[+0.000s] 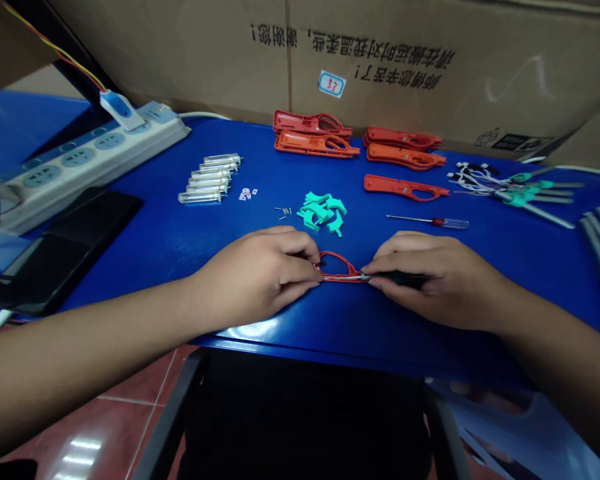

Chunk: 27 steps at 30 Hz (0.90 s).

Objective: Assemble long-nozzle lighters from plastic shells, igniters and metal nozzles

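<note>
Over the blue tabletop (170, 233), a red casing (341, 275) is clamped by fingers of the left hand (265, 270), and a black-handled tool (404, 278) (tip at the casing's end) by those of the right hand (443, 273).

The desk (260, 207) looks smooth and glossy, light glaring off its near edge. The casing (352, 267) is red plastic; the shells (305, 143) and teal parts (316, 213) look like smooth plastic too. The vials (207, 183) are clear plastic, the rods (553, 213) shiny metal. The screwdriver (454, 223) pairs metal shaft with see-through plastic handle. The box (190, 60) is matt cardboard, the floor (115, 420) glossy tile.
</note>
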Each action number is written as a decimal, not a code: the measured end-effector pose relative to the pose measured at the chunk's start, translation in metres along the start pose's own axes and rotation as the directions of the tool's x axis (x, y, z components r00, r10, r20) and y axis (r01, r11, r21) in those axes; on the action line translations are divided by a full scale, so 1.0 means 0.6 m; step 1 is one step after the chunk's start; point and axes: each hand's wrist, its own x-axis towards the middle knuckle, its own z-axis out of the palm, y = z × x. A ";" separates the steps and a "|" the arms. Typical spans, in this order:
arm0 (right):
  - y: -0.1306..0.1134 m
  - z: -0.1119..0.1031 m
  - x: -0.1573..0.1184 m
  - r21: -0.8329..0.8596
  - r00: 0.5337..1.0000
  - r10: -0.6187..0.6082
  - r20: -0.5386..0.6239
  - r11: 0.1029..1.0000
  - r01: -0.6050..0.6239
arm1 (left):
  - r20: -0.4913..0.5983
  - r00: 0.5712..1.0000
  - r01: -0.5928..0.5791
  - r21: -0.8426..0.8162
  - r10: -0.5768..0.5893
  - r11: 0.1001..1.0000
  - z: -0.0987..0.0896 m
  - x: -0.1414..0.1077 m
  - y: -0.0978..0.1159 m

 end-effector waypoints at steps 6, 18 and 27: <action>-0.002 0.013 0.000 -0.037 0.999 0.030 -0.028 0.999 -0.031 | 0.029 0.999 0.030 -0.057 -0.029 0.998 -0.002 0.006 -0.001; 0.001 0.011 0.006 -0.152 0.999 0.038 0.007 0.988 -0.036 | 0.055 0.996 0.072 -0.165 -0.064 0.984 -0.002 0.010 -0.007; -0.006 0.014 0.004 -0.155 0.996 0.076 -0.054 0.984 -0.084 | 0.057 0.997 0.069 -0.170 -0.060 0.983 -0.003 0.009 -0.009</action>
